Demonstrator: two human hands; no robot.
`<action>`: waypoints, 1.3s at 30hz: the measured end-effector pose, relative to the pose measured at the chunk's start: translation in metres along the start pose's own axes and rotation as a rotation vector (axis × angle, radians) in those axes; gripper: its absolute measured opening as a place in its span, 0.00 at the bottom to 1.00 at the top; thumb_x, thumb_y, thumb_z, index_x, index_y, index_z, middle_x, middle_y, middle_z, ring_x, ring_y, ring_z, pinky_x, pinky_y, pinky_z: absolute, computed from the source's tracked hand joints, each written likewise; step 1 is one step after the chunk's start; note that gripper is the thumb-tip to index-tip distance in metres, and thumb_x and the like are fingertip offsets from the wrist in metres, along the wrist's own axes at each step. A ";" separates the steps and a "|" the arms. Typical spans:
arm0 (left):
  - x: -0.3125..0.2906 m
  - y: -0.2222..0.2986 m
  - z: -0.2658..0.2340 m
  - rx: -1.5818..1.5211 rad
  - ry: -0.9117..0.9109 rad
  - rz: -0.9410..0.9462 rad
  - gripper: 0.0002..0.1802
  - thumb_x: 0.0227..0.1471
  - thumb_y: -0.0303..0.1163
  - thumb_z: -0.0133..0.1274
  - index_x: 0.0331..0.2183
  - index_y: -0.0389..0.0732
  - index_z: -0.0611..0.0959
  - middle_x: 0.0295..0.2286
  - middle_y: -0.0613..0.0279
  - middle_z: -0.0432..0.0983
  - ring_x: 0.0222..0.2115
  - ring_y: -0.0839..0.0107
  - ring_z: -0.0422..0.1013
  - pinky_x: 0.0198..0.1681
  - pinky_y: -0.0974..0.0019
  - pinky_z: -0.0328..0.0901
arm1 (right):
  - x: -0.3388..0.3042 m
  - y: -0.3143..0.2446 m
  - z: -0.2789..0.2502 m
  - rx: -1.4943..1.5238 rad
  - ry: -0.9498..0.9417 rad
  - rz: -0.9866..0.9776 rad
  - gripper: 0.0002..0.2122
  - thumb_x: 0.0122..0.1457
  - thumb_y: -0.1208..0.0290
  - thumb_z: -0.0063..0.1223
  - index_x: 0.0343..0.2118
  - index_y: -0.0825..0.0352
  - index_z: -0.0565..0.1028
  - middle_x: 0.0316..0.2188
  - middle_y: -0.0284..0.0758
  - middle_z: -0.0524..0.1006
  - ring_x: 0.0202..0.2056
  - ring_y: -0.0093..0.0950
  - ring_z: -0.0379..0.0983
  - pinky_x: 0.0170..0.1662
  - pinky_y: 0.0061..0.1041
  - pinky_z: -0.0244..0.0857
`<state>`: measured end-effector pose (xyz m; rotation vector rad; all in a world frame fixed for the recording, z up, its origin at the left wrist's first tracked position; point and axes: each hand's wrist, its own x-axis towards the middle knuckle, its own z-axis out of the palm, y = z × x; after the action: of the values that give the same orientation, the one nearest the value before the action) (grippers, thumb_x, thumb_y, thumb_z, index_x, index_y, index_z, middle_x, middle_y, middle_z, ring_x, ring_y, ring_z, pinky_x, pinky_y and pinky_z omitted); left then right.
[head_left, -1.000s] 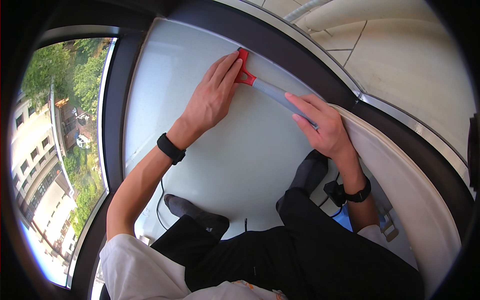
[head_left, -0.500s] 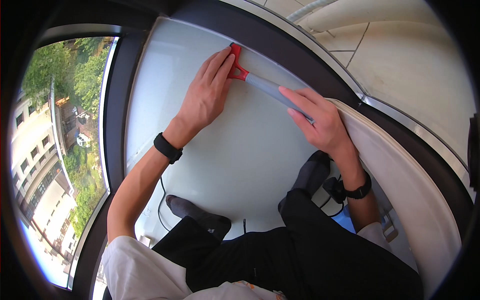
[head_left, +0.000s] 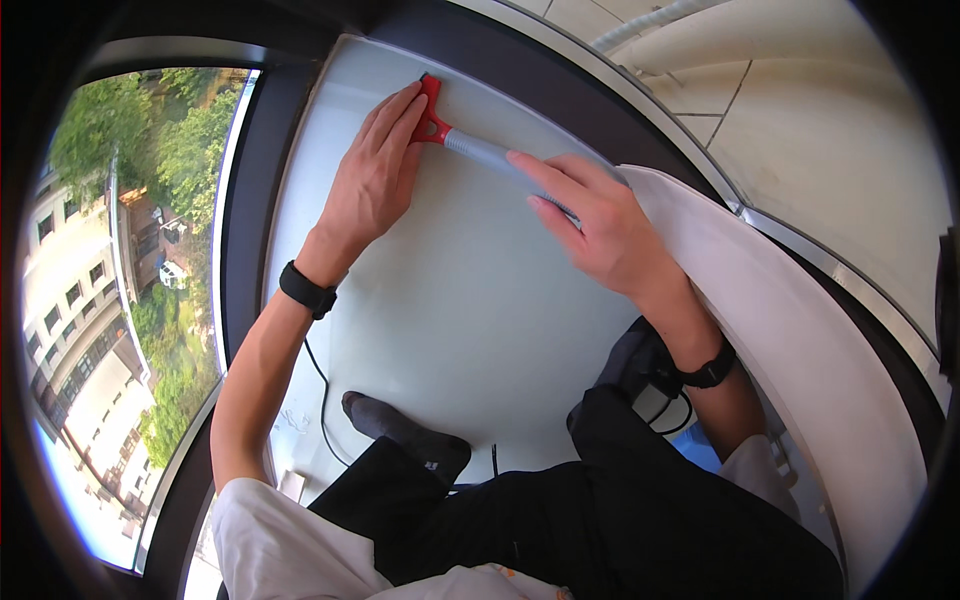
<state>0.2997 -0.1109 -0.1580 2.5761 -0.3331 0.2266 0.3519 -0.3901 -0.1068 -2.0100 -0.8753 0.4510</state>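
A scraper [head_left: 484, 156] with a red head and a ribbed grey handle lies at a slant over the pale smooth surface [head_left: 480, 290], its head toward the far left. My right hand [head_left: 605, 220] is wrapped round the rear of the handle, index finger stretched along it. The fingers of my left hand [head_left: 368, 185], held close together, press on the left side of the red head; its thumb is partly hidden. The edge of the head sits close to the dark frame [head_left: 560, 85] at the far side; its contact with the surface cannot be made out.
Dark framing and a window [head_left: 130, 300] showing trees and buildings stand at left. A pale cushion-like panel [head_left: 770, 280] curves along the right. My socked feet [head_left: 410, 430] rest on the surface, with a black cable [head_left: 322, 400] near the left one. Something blue [head_left: 697, 448] lies by my right forearm.
Both hands and the scraper have shifted left and slightly farther away, the grip unchanged. The whole view has also moved a little, and my right foot appears nearer my forearm.
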 end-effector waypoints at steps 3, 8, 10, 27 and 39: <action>-0.007 -0.010 -0.018 0.008 -0.027 -0.092 0.30 0.55 0.17 0.54 0.60 0.31 0.71 0.61 0.47 0.67 0.58 0.48 0.68 0.61 0.55 0.68 | 0.017 -0.005 0.014 0.033 -0.046 -0.003 0.21 0.64 0.78 0.56 0.60 0.64 0.75 0.40 0.41 0.77 0.38 0.38 0.75 0.41 0.31 0.71; -0.033 -0.003 -0.042 -0.007 -0.061 -0.248 0.29 0.53 0.18 0.55 0.58 0.34 0.73 0.59 0.49 0.69 0.57 0.49 0.69 0.58 0.55 0.71 | 0.025 -0.017 0.027 0.098 -0.067 -0.101 0.20 0.63 0.78 0.56 0.58 0.64 0.75 0.38 0.40 0.76 0.35 0.41 0.76 0.40 0.36 0.72; -0.044 0.005 -0.049 -0.078 -0.047 -0.322 0.29 0.53 0.17 0.54 0.57 0.36 0.75 0.59 0.50 0.70 0.56 0.48 0.71 0.57 0.54 0.71 | 0.024 -0.024 0.025 0.084 -0.120 -0.036 0.20 0.63 0.78 0.56 0.58 0.64 0.75 0.38 0.40 0.76 0.35 0.40 0.77 0.39 0.35 0.73; 0.027 0.125 0.020 -0.299 -0.397 0.439 0.41 0.50 0.16 0.57 0.65 0.38 0.65 0.63 0.45 0.63 0.63 0.48 0.63 0.64 0.50 0.61 | -0.124 -0.074 -0.092 -0.354 0.004 0.149 0.20 0.57 0.77 0.62 0.54 0.66 0.78 0.38 0.41 0.78 0.36 0.40 0.77 0.39 0.36 0.72; 0.035 0.219 0.037 -0.640 -0.379 0.322 0.48 0.50 0.19 0.56 0.69 0.34 0.54 0.67 0.40 0.54 0.65 0.41 0.58 0.68 0.49 0.57 | -0.194 -0.057 -0.098 -0.296 0.099 0.196 0.19 0.59 0.80 0.60 0.54 0.70 0.78 0.45 0.44 0.79 0.45 0.42 0.77 0.51 0.35 0.70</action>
<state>0.2753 -0.3186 -0.0755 1.9067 -0.8144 -0.2308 0.2543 -0.5666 -0.0077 -2.3818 -0.7196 0.3413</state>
